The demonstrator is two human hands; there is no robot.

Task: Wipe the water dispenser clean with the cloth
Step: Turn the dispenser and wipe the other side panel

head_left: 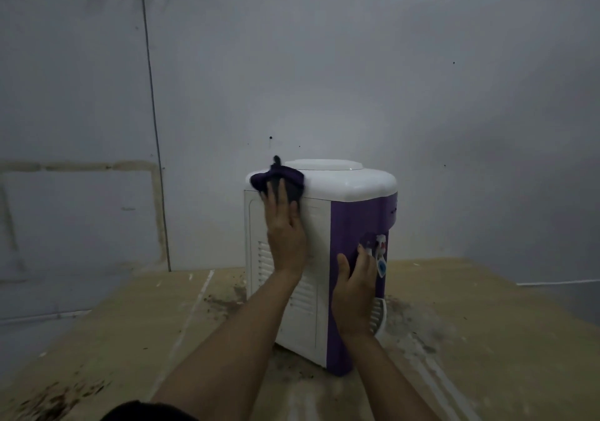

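A small white and purple water dispenser (344, 213) stands on a wooden table, its vented white side turned toward me and its purple front facing right. A dark purple cloth (279, 177) lies over the top left corner of the white lid. My left hand (285, 229) presses flat on the cloth, fingers pointing up against the upper side panel. My right hand (354, 291) rests with spread fingers on the purple front corner, just below the taps (376, 245). Part of the drip tray (380, 316) shows behind that hand.
The wooden table (130, 329) is stained with dark specks and white streaks around the dispenser. A grey wall rises close behind, with a thin cable (152, 102) running down it at the left. The table's left edge drops to the floor.
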